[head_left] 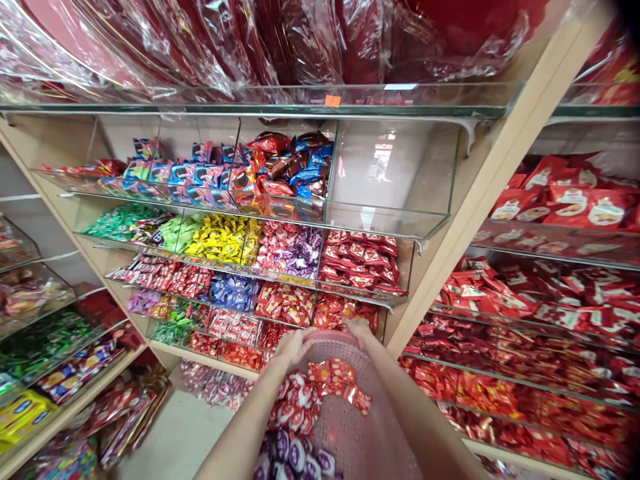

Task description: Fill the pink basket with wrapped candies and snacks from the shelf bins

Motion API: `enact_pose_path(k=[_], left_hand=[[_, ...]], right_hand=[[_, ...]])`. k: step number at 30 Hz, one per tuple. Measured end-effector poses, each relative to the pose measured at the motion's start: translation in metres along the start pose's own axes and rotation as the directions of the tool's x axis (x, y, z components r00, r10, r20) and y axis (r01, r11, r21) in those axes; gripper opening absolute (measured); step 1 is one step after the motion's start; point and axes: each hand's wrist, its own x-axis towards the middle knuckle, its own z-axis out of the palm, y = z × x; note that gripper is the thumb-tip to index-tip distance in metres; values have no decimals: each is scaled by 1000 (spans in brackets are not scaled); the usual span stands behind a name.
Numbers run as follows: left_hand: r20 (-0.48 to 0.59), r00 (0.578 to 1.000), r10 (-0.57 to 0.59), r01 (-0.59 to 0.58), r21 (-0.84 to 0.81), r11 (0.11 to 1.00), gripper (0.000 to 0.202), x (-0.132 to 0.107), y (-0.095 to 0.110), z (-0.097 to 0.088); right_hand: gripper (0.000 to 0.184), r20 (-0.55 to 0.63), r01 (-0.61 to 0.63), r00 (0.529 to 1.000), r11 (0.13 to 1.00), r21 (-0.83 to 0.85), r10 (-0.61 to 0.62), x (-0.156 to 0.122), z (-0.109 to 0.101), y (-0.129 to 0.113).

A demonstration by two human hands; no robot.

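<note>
Pink basket [350, 430]: rim gripped by left hand [294, 346] and right hand [361, 329]; wrapped sweets [297, 403] sit left-heavy, so tilting could spill them.

Large red items in clear plastic [300, 47] crowd the top glass shelf [225, 111], whose front bears an orange sticker [333, 101]. Below, yellow packets [220, 238] lie beside light green packets [179, 231]. Red bags [575, 200] sit beyond a wooden upright [497, 170], and pale floor [175, 433] shows lower left.

The left hand [295, 345] is gripping on one side, the right hand [360, 329] on the other — bare forearms [245, 417] slanting outward behind the grip.
</note>
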Motion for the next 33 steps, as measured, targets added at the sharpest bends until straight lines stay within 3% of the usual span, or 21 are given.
enact_pose_path(k=[5, 11, 16, 19, 21, 24, 27, 33], left_hand=[[-4, 1000, -15, 15, 2, 1000, 46, -1, 2, 0], [-1, 1000, 11, -11, 32, 999, 45, -1, 2, -2], [19, 1000, -18, 18, 14, 1000, 46, 1, 2, -2], [9, 1000, 17, -17, 34, 999, 46, 3, 0, 0], [1, 999, 32, -33, 45, 998, 45, 4, -2, 1], [-2, 1000, 30, -30, 50, 998, 45, 5, -4, 3], [1, 1000, 28, -28, 48, 998, 45, 5, -3, 3], [29, 1000, -6, 5, 33, 999, 47, 3, 1, 0]], right_hand=[[21, 57, -90, 995, 983, 158, 82, 0, -2, -2], [15, 31, -67, 998, 936, 345, 60, -16, -22, -6], [27, 6, -41, 999, 812, 582, 45, -60, -43, 4], [30, 115, -185, 982, 693, 697, 147, -96, -47, 25], [33, 202, -288, 958, 657, 697, 205, -117, -49, 43], [31, 288, -374, 925, 718, 587, 246, -140, -55, 68], [28, 296, -410, 907, 791, 455, 300, -152, -59, 85], [24, 214, -318, 945, 842, 436, 246, -153, -48, 96]])
